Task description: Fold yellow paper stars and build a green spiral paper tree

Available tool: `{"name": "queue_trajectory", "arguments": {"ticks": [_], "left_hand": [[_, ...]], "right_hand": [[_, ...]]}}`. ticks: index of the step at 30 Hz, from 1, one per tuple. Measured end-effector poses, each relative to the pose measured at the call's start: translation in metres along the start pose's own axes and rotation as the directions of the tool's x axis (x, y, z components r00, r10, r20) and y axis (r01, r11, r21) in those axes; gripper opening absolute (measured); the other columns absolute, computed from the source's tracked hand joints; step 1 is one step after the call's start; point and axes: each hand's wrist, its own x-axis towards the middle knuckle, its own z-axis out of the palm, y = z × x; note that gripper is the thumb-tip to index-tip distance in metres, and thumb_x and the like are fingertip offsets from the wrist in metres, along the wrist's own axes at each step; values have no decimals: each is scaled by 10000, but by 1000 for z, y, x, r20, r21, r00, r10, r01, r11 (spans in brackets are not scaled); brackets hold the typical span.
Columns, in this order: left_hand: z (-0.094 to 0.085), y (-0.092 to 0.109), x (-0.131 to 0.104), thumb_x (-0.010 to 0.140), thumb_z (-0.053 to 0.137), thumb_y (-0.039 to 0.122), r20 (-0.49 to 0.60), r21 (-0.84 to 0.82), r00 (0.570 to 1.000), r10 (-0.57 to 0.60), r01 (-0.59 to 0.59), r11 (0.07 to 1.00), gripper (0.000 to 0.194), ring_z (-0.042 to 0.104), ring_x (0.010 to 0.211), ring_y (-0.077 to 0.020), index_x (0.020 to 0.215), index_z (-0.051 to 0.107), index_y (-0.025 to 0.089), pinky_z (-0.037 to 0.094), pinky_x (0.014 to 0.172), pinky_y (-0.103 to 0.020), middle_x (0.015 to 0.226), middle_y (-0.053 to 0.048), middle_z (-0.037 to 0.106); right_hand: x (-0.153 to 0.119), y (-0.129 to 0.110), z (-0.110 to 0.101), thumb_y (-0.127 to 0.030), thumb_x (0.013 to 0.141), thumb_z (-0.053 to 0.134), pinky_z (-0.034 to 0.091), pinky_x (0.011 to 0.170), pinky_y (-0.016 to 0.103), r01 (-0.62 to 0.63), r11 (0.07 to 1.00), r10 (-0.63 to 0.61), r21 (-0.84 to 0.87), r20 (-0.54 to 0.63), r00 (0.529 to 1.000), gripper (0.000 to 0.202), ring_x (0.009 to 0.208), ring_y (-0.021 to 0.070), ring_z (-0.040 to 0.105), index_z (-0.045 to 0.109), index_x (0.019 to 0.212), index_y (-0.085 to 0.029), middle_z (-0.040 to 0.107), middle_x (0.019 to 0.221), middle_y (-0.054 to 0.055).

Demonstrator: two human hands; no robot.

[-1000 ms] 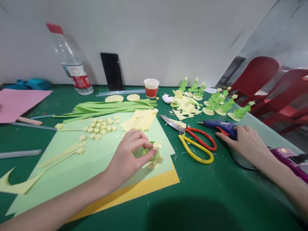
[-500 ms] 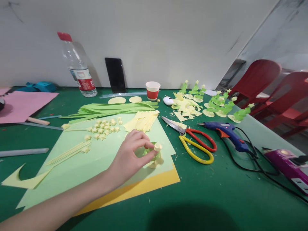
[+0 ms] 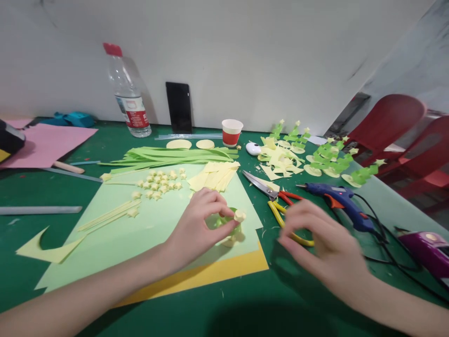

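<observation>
My left hand (image 3: 206, 217) pinches a small pale yellow paper star (image 3: 240, 216) between thumb and fingertips. Just behind and below the star is a green curled paper strip (image 3: 224, 219), partly covered by the fingers, over a pale round paper base (image 3: 229, 241) on the light green sheets. To the right, my right hand (image 3: 321, 243) hangs over the handles of the scissors (image 3: 275, 213). It is somewhat blurred, with its fingers curled and a gap between thumb and fingers; nothing shows in it.
Folded paper stars (image 3: 157, 185), pale strips (image 3: 213, 175) and green strips (image 3: 168, 157) lie beyond my left hand. Finished green spirals with stars (image 3: 329, 159) stand back right. A blue glue gun (image 3: 340, 199) with its cord, a paper cup (image 3: 232, 133), a bottle (image 3: 131, 110) and a phone (image 3: 178, 107) are around.
My right hand has come into view from the right, over the scissors handles. My left hand keeps its pinch on the star. The whole view has shifted slightly.
</observation>
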Motion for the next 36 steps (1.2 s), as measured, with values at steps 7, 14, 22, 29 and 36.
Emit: {"name": "queue_trajectory", "arguments": {"ticks": [7, 14, 22, 29, 36], "left_hand": [[-2, 2, 0, 730, 612, 136, 16, 23, 1000, 4, -4, 1000, 155, 476, 735, -168, 596, 548, 179, 401, 658, -293, 674, 0, 539], [-2, 1, -1, 717, 626, 111, 22, 12, 1000, 2, -2, 1000, 165, 472, 729, -160, 593, 540, 178, 395, 678, -293, 664, 11, 527], [-1, 0, 0, 722, 627, 131, 17, 13, 1000, 19, -19, 1000, 164, 467, 709, -154, 589, 542, 175, 374, 702, -299, 645, 20, 517], [-2, -1, 0, 717, 622, 148, 25, 37, 999, 33, -34, 999, 136, 463, 708, -156, 607, 551, 184, 376, 707, -304, 647, 24, 520], [-2, 0, 1, 710, 619, 148, 21, 47, 1000, 23, -24, 999, 99, 469, 735, -163, 640, 560, 188, 387, 706, -303, 674, 21, 525]], "right_hand": [[30, 7, 31, -166, 813, 538, 439, 554, 249, -52, 985, 37, 165, 91, 995, 75, 662, 131, 523, 602, 827, -203, 547, 731, 17], [34, 6, 35, -157, 791, 572, 427, 575, 230, -91, 947, 46, 308, 150, 988, 52, 663, 116, 500, 602, 778, -198, 541, 713, 4], [37, 8, 36, -171, 766, 601, 427, 588, 230, -174, 915, 91, 364, 233, 968, 18, 666, 114, 501, 607, 781, -180, 547, 722, 7], [40, 8, 36, -197, 762, 596, 436, 594, 246, -235, 897, 135, 375, 276, 952, 17, 672, 124, 507, 608, 757, -187, 555, 724, 9], [40, 7, 35, -206, 760, 587, 435, 592, 257, -280, 890, 170, 359, 308, 936, 29, 660, 128, 504, 602, 736, -199, 552, 718, 7]]}}
